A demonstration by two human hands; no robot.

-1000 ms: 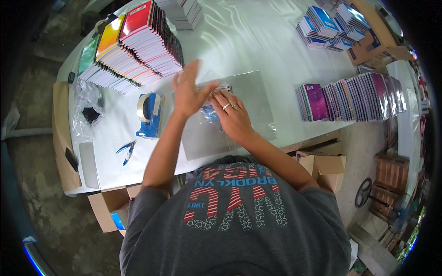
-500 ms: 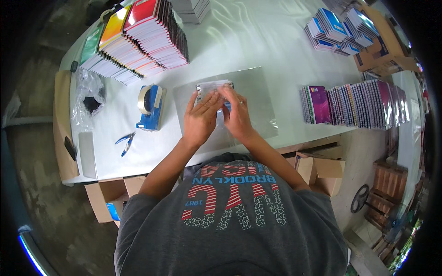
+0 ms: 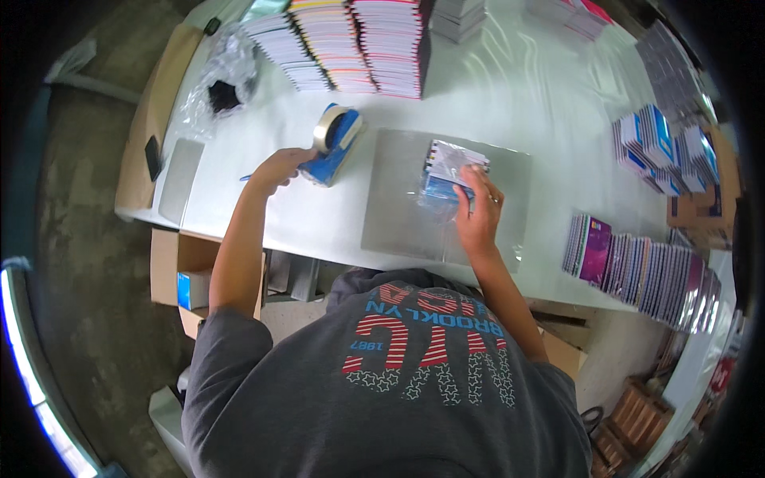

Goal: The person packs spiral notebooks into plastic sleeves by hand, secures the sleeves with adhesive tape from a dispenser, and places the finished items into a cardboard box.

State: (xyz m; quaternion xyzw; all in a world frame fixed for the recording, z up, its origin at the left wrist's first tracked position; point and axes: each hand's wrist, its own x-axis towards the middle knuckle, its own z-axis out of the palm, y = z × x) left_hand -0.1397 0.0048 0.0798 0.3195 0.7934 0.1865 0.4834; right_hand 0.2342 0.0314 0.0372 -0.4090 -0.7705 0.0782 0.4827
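Note:
A small bundle of spiral notebooks (image 3: 458, 159), white above and blue below, lies in clear plastic wrap on a grey translucent sheet (image 3: 390, 227). My right hand (image 3: 480, 205) bears on its right side, fingers curved over the wrap and thumb bent in beside them. Off to the left stands a blue tape dispenser (image 3: 325, 169) with a roll of tape (image 3: 329, 127). At its near left edge my left hand (image 3: 279, 170) has its fingers curled together, fingertips against the dispenser. What they pinch is hidden. Behind that hand only a blue handle tip (image 3: 245, 178) shows.
Tall stacks of spiral notebooks (image 3: 390, 56) stand at the back. A row of purple-covered notebooks (image 3: 637, 267) and blue-covered piles (image 3: 657, 143) occupy the right. Crumpled plastic (image 3: 239, 60) and a grey flat panel (image 3: 182, 179) lie left. An open carton (image 3: 165, 267) sits below the table edge.
My left hand has left the bundle and moved left to the tape dispenser. My right hand stays on the bundle, which now shows more. The whole view has shifted and turned.

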